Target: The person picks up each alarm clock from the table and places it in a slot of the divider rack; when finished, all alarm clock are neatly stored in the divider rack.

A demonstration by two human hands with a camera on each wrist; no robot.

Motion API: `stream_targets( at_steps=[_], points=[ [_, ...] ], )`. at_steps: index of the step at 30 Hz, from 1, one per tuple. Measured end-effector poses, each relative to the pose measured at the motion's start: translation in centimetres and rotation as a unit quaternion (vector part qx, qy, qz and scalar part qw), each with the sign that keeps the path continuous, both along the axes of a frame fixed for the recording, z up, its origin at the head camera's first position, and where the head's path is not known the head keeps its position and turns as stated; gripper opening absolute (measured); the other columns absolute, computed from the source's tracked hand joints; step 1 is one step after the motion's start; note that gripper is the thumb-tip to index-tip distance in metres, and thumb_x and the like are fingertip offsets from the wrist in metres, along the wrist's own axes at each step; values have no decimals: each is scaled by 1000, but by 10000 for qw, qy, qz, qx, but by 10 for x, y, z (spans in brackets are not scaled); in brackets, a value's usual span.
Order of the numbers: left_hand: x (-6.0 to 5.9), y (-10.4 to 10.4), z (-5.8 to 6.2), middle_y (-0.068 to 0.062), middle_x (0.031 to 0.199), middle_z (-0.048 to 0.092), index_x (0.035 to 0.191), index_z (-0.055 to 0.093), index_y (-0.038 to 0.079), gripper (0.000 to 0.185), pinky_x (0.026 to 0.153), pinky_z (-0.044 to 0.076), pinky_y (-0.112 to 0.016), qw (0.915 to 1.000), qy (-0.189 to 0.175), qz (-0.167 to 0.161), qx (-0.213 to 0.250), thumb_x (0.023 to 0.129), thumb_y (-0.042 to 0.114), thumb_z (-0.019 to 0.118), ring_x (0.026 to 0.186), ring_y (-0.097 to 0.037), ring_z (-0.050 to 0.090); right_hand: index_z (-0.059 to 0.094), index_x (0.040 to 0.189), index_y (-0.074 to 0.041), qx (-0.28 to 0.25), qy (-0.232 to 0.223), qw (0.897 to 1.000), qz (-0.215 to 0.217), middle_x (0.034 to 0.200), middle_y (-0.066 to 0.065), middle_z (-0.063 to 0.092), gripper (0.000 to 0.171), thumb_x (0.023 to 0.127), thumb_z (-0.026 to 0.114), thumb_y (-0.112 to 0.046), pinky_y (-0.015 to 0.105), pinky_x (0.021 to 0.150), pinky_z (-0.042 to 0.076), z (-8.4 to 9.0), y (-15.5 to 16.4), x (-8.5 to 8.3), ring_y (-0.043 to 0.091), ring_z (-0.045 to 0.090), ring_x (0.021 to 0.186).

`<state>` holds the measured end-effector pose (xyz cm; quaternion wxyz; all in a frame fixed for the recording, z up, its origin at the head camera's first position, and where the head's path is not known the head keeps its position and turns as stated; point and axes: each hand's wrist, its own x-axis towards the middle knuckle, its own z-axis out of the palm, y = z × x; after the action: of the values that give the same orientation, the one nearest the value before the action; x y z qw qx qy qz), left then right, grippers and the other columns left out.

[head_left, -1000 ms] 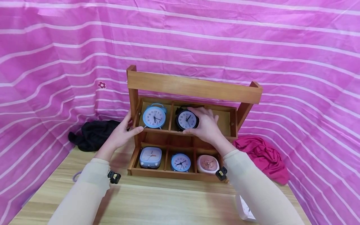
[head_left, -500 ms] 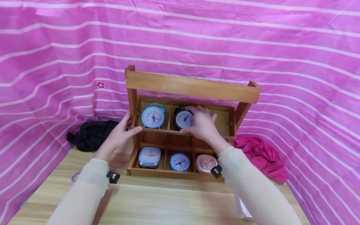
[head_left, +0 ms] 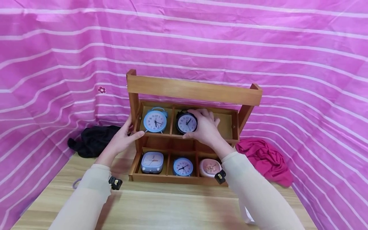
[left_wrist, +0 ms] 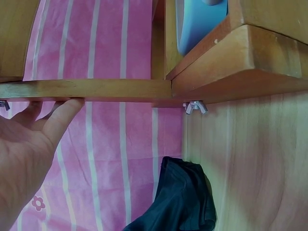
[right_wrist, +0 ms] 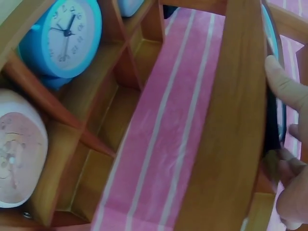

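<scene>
A two-tier wooden shelf [head_left: 194,88] stands on the table. My left hand [head_left: 122,137] rests against its left side, fingers straight along the outer board and thumb at the upper tray's front edge. In the left wrist view the fingers [left_wrist: 60,120] touch that board. My right hand [head_left: 205,127] grips a black alarm clock [head_left: 186,123] by its right side, in the upper tray's middle compartment. Left of it, a light-blue twin-bell alarm clock [head_left: 155,121] fills its own compartment. The right wrist view mostly hides the black clock behind a wooden rail [right_wrist: 226,115].
The lower tray holds a square blue clock [head_left: 152,162], a round blue clock [head_left: 182,167] and a pink clock [head_left: 210,167]. A black cloth [head_left: 95,140] lies left, a crimson cloth [head_left: 264,159] right. A white object [head_left: 246,214] sits partly under the right forearm. Pink striped fabric hangs behind.
The right hand keeps its grip on the black clock, which shows a little more of its face than half a second ago. The view has shifted slightly; the left hand stays at the shelf's side.
</scene>
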<state>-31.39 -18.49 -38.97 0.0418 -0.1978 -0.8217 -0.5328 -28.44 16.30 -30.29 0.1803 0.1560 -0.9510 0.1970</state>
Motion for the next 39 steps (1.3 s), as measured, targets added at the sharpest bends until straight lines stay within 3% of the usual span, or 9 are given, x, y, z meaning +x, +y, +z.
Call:
stream_targets(
  at_steps=[7,17,23,27,34,39],
  points=[
    [-2,0,-4,-14,172,21,163,-1,53,96,118,27,-71,9999,129,-20,61,102,31,69,151,-54,26,51,154,-31,-228,497,9982,252,153,10,44,104,65,97,-57,74,100,25,-10,29,19,40,38,137],
    [-2,2,-3,-14,172,21,163,-1,54,95,118,27,-71,10000,82,5,-3,102,33,69,151,-53,27,55,151,-23,-352,842,9951,387,148,14,48,103,61,103,-37,53,83,23,-28,102,81,40,41,123],
    [-2,1,-2,-16,171,23,163,0,55,95,117,28,-70,9999,158,18,-33,102,32,69,150,-53,29,54,153,-22,-242,556,9977,291,149,15,48,106,59,103,-34,50,79,21,-50,148,124,39,39,117],
    [-1,0,-2,-15,172,22,162,0,56,95,116,29,-71,9999,163,34,-49,102,31,69,151,-53,28,51,155,-23,-394,256,9985,284,151,17,46,107,61,102,-32,55,82,21,-67,171,148,40,35,119],
    [-1,-1,-2,-13,172,22,161,-1,57,96,117,27,-72,9999,156,24,-59,102,32,69,151,-52,28,48,157,-18,-364,-117,9992,70,150,17,48,112,61,101,-36,56,83,25,-118,204,185,37,40,116],
    [-4,-1,-3,-13,172,20,162,-1,57,95,117,26,-73,9998,161,38,-83,102,36,69,151,-53,26,51,154,-15,115,-442,9986,-270,143,16,55,116,56,100,-50,56,76,38,-151,219,199,36,47,109]
  ],
)
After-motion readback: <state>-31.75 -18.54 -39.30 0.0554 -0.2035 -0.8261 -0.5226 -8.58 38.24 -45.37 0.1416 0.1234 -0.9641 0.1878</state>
